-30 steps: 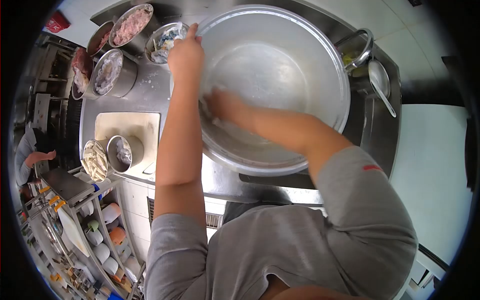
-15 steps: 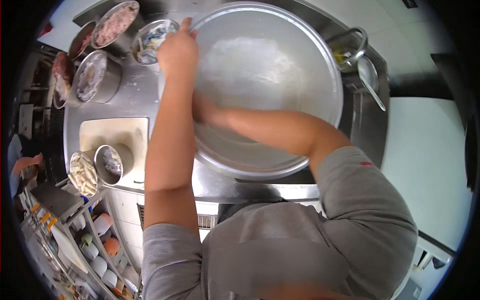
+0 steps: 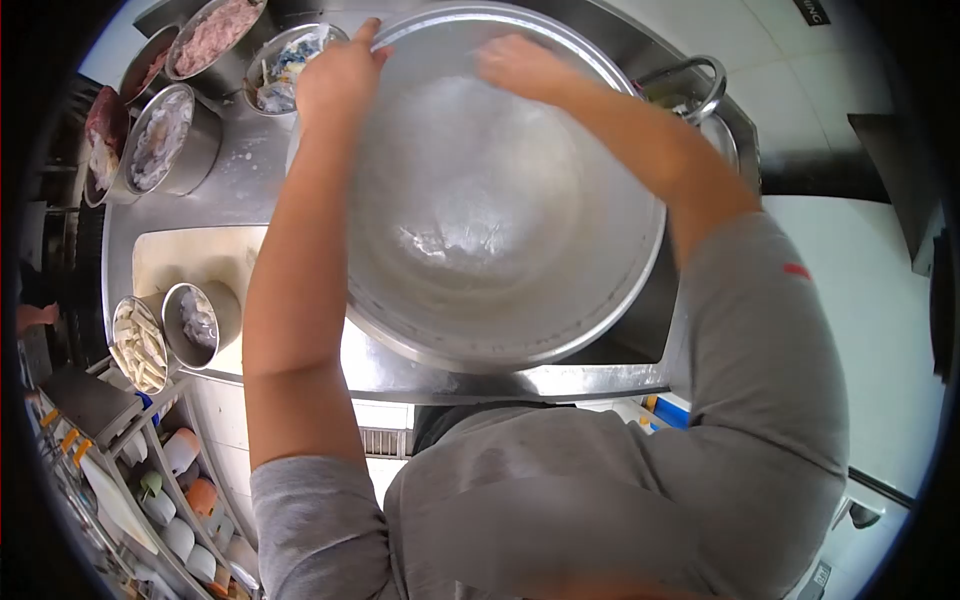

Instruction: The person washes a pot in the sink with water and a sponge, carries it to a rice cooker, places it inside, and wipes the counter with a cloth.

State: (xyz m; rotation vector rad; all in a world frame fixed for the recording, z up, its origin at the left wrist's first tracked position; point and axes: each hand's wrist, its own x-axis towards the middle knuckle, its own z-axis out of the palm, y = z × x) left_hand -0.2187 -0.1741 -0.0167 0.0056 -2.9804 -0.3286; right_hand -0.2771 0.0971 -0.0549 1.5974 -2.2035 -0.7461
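L hand [image 3: 338,80] w/ fingers holding basin [image 3: 490,190] rim; R hand [image 3: 522,68] (blurred) nr far wall, fingers' width can't tell.

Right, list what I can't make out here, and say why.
In the head view:
- Right hand: motion blur; can't tell whether it holds anything.
- Left hand: its own back hides most of the grip on the basin.
- Container past the basin: contents hidden by the right arm.
- Other person's hand: too small and dim to read its pose.
- Dark label: wording cut off by the top edge.
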